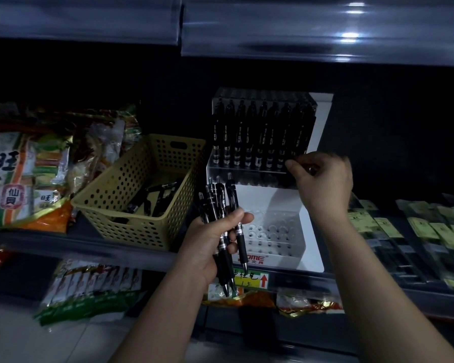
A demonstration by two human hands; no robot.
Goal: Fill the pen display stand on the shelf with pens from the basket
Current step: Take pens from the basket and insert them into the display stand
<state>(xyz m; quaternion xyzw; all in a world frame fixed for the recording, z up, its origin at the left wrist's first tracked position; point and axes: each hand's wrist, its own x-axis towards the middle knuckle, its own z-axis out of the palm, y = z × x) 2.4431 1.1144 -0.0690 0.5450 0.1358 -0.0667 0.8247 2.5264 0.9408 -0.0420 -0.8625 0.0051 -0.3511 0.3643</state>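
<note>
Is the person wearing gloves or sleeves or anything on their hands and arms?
No. The left hand and right hand are bare, with no gloves, rings or watch that I can see. The left forearm and right forearm show no sleeves.

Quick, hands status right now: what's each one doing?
Left hand: gripping a bunch of black pens, tips down.
Right hand: fingers curled, pinching one pen at the right end of the display stand's upper row.
</note>
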